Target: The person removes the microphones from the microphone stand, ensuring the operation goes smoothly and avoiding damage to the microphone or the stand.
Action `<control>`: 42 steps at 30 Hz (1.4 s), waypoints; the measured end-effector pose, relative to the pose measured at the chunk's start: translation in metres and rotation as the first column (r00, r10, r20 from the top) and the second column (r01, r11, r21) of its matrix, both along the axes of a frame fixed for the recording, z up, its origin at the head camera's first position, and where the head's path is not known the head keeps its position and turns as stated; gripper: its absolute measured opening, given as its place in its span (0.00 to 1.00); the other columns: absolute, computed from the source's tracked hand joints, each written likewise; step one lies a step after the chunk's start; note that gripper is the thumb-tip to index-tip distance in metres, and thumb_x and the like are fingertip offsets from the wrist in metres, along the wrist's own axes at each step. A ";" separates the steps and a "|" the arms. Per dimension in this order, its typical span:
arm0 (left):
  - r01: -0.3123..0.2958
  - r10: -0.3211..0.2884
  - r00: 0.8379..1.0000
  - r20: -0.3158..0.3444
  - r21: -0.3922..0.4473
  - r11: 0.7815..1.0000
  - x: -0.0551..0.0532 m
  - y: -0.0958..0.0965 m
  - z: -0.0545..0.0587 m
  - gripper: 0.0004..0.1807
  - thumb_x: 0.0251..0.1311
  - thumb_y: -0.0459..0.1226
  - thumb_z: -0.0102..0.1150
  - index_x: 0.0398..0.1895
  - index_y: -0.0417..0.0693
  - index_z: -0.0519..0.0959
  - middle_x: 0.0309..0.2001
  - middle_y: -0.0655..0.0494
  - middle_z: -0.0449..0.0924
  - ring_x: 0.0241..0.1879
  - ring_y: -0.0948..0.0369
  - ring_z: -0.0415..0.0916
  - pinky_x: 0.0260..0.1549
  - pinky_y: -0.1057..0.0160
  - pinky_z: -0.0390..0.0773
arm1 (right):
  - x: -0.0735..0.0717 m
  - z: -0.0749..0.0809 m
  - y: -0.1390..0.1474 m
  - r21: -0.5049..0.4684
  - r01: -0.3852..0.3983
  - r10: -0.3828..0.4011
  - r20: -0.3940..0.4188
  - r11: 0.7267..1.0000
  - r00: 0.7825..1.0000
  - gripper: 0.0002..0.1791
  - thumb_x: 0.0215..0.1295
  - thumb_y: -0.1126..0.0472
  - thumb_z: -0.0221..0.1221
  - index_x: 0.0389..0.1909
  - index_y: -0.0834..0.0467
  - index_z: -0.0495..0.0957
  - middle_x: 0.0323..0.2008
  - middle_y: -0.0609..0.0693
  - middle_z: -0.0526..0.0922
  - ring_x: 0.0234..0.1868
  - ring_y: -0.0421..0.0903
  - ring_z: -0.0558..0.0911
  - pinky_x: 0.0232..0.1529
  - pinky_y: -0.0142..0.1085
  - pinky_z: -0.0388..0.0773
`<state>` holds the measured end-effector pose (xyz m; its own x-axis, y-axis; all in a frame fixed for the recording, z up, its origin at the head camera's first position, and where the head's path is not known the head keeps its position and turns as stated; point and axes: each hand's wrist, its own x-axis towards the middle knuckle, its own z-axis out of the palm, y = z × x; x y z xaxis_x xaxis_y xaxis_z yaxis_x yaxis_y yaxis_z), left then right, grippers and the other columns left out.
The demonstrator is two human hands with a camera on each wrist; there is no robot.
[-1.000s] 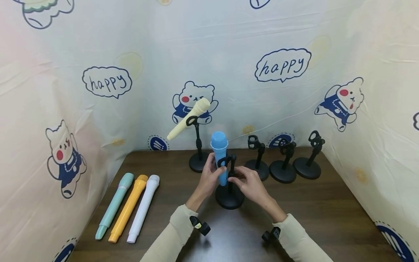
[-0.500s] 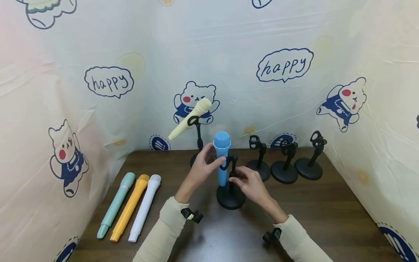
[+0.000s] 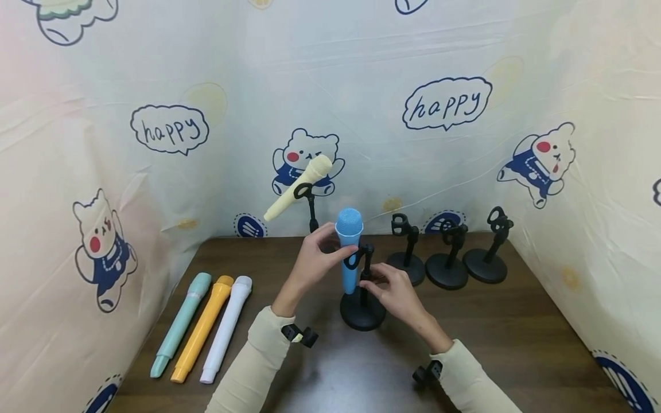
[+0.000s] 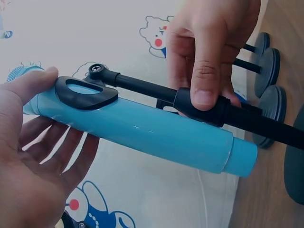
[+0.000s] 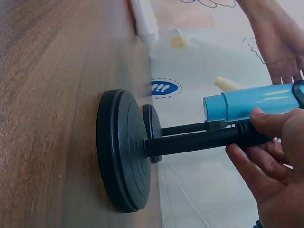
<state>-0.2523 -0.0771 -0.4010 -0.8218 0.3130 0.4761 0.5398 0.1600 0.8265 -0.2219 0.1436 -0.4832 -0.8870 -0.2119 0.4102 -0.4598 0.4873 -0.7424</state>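
Note:
A blue microphone (image 3: 349,229) stands nearly upright in the clip of a black microphone stand (image 3: 363,312). My left hand (image 3: 314,261) holds the microphone below its head, thumb across the front and fingers behind. In the left wrist view, the clip (image 4: 85,95) wraps round the blue body, and the left fingers (image 4: 78,152) spread beneath it. My right hand (image 3: 399,291) pinches the collar of the stand's pole. In the right wrist view, the round base (image 5: 123,152) sits on the table and the right thumb (image 5: 270,122) presses on the collar side.
A cream microphone (image 3: 296,189) leans in another stand behind my left hand. Three bare stands (image 3: 446,269) stand at the back right. Green (image 3: 181,324), orange (image 3: 202,328) and white (image 3: 226,330) microphones lie on the left of the wooden table (image 3: 496,344). Printed cloth hangs behind.
My left hand has shifted a little left and up, its palm farther from the blue microphone and its fingers looser. My right hand stays on the pole, and the stand keeps its place.

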 end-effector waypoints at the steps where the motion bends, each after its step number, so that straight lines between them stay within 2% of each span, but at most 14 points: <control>1: 0.000 0.000 1.000 -0.005 0.006 1.000 0.000 0.000 0.000 0.21 0.67 0.34 0.72 0.62 0.45 0.83 0.56 0.46 0.84 0.51 0.52 0.84 0.55 0.41 0.86 | 0.000 0.001 0.000 0.002 -0.002 0.002 -0.002 1.000 1.000 0.14 0.66 0.62 0.74 0.51 0.57 0.87 0.43 0.49 0.89 0.46 0.46 0.91 0.48 0.36 0.90; 10: -0.016 0.016 1.000 -0.012 0.015 1.000 -0.002 0.001 0.003 0.24 0.64 0.35 0.75 0.63 0.44 0.84 0.58 0.46 0.84 0.54 0.50 0.83 0.57 0.39 0.85 | 0.000 0.003 -0.001 0.007 -0.011 0.011 -0.016 1.000 1.000 0.12 0.67 0.63 0.73 0.50 0.58 0.87 0.41 0.50 0.89 0.45 0.47 0.91 0.48 0.38 0.90; 24: -0.004 0.004 1.000 0.000 0.035 0.999 -0.004 -0.001 0.006 0.21 0.64 0.33 0.75 0.60 0.43 0.85 0.55 0.46 0.84 0.51 0.49 0.85 0.56 0.36 0.85 | 0.000 0.001 0.000 -0.004 -0.013 0.013 -0.008 1.000 1.000 0.12 0.67 0.62 0.73 0.49 0.58 0.88 0.41 0.50 0.89 0.44 0.46 0.91 0.47 0.36 0.90; 29: -0.014 0.015 1.000 -0.024 0.041 0.999 -0.005 0.001 0.013 0.22 0.64 0.33 0.74 0.60 0.41 0.84 0.55 0.44 0.85 0.51 0.51 0.85 0.55 0.44 0.87 | -0.001 0.000 0.001 -0.012 -0.017 0.017 -0.008 1.000 1.000 0.12 0.67 0.62 0.73 0.49 0.58 0.88 0.42 0.50 0.89 0.44 0.47 0.91 0.47 0.38 0.90; 33: -0.013 0.014 0.999 -0.042 0.038 0.999 -0.006 0.001 0.018 0.21 0.63 0.32 0.74 0.60 0.41 0.84 0.55 0.43 0.85 0.49 0.51 0.87 0.52 0.57 0.88 | 0.000 0.000 0.001 -0.015 -0.018 0.018 0.004 1.000 1.000 0.12 0.67 0.62 0.73 0.49 0.59 0.87 0.41 0.50 0.88 0.44 0.47 0.91 0.47 0.38 0.90; 42: 0.000 0.003 0.999 -0.048 0.062 0.998 -0.008 0.004 0.030 0.21 0.63 0.31 0.73 0.60 0.40 0.83 0.55 0.43 0.84 0.54 0.49 0.88 0.54 0.59 0.87 | 0.000 0.001 0.002 -0.009 -0.007 0.007 0.005 1.000 1.000 0.12 0.66 0.63 0.73 0.48 0.60 0.87 0.41 0.51 0.88 0.43 0.47 0.91 0.46 0.37 0.90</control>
<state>-0.2605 -0.0731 -0.3714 -0.7979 0.2803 0.5337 0.5790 0.1097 0.8079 -0.2224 0.1455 -0.4825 -0.8874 -0.2144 0.4082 -0.4598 0.4771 -0.7490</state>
